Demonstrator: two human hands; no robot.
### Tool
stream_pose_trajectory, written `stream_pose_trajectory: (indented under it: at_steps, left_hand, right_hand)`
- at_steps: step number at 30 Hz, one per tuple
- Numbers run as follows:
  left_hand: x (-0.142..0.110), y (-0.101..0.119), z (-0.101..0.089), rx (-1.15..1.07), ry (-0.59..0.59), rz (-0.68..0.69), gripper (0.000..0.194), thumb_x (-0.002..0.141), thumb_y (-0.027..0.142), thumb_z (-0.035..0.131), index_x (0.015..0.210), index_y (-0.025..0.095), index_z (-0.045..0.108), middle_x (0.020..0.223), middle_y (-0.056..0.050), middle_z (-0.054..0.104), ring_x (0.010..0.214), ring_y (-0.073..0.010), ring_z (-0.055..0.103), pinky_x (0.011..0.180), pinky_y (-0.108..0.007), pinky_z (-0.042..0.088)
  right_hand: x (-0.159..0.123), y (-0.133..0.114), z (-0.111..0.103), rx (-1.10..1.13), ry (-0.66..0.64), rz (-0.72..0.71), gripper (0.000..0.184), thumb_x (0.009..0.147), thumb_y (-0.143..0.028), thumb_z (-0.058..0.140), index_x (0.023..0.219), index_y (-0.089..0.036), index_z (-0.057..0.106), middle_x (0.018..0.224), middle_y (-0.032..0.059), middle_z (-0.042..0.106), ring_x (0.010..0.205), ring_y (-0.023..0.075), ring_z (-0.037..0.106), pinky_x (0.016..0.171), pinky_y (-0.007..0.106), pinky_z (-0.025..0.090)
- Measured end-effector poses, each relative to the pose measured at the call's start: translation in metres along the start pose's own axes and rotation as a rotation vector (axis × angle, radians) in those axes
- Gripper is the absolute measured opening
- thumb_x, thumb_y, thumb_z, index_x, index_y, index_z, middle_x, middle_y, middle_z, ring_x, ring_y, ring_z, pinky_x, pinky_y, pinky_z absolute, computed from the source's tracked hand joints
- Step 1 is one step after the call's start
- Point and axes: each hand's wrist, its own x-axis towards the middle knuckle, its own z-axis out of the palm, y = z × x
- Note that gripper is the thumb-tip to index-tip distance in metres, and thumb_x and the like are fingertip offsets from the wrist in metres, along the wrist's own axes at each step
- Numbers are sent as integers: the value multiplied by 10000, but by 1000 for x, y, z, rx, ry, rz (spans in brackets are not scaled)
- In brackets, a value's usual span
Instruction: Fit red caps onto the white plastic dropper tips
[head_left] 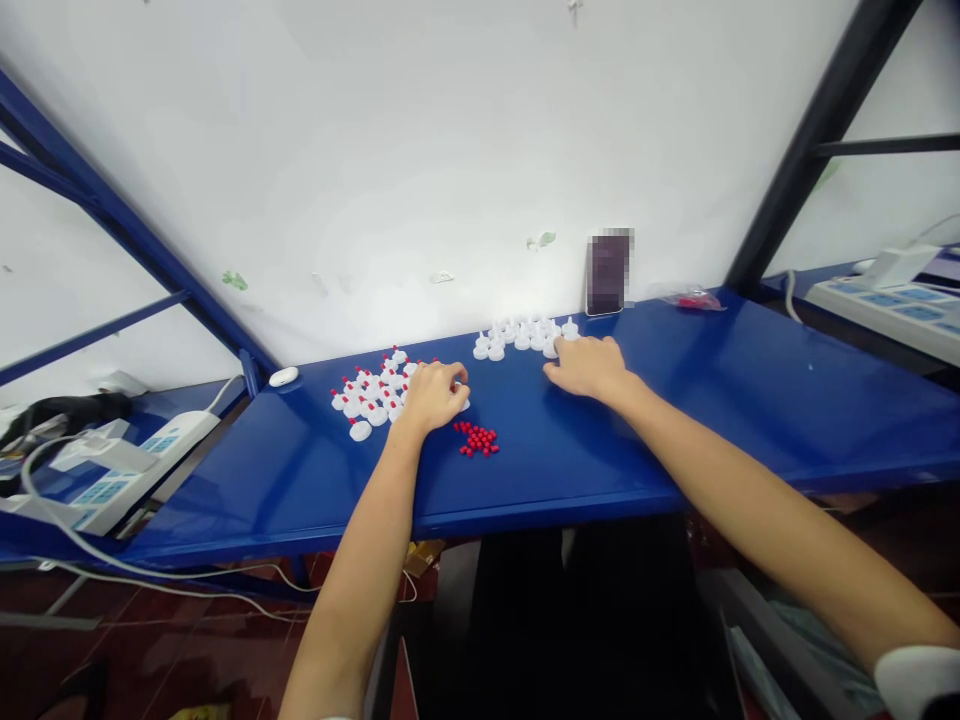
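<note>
My left hand is closed, fingers curled down over a white nozzle cap whose edge shows beside the thumb; a bit of red shows between the fingers. Just left of it stands a group of white nozzle caps with red tips, partly hidden by the hand. A small pile of loose red tips lies to the right of my left wrist. My right hand reaches to the back of the table, thumb and forefinger closed on a white cap at the edge of a cluster of plain white nozzle caps.
The blue table backs onto a white wall. A phone leans there, with a clear plastic bag holding something red to its right. A white oval case sits at the back left. Power strips and cables lie beyond the left frame.
</note>
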Motion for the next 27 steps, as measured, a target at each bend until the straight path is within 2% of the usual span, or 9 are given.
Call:
stream_pose_trajectory:
  at_steps: [4,8,11,14,22,27]
  left_hand:
    - [-1,-3,6,58,1,-21,123,733,203,570,828,213,648,725,-42,637,751,-244,572,763,-405,425]
    - [-1,-4,14,136,80,-20,95,768,215,594,855,213,631,874,-80,594,875,-275,542,787,-417,430]
    - [-1,-3,16,139,129,-21,143,804,288,634,930,220,633,981,-96,554,957,-291,512,825,-434,426]
    - [-1,-5,16,121,132,-46,182,814,332,666,961,227,642,1059,-99,535,991,-295,502,849,-447,422]
    - [-3,-11,12,182,99,-227,133,845,241,629,976,230,652,1101,-88,553,1012,-280,531,859,-415,435]
    - [-3,-11,13,242,120,-276,181,850,179,589,1013,228,651,1092,-93,567,1026,-288,536,848,-415,432]
  right_hand:
    - [-2,-6,0,94,-48,-234,265,833,-238,535,1061,-166,648,1017,166,709,901,305,638,751,382,404]
    - [-9,-19,0,279,-82,-479,268,863,-197,501,1105,-200,615,1030,112,683,838,238,615,697,321,390]
    - [-14,-28,3,357,-79,-573,262,881,-192,486,1114,-212,604,1011,86,660,801,204,597,693,299,388]
    - [-16,-33,6,411,-67,-609,272,889,-182,475,1128,-214,600,987,71,642,805,190,588,706,289,392]
    - [-17,-34,5,458,-91,-624,322,867,-198,498,1171,-219,601,912,41,622,805,178,575,723,281,393]
    - [-19,-35,0,396,-105,-509,341,864,-315,529,1187,-228,591,923,47,649,821,203,588,678,289,372]
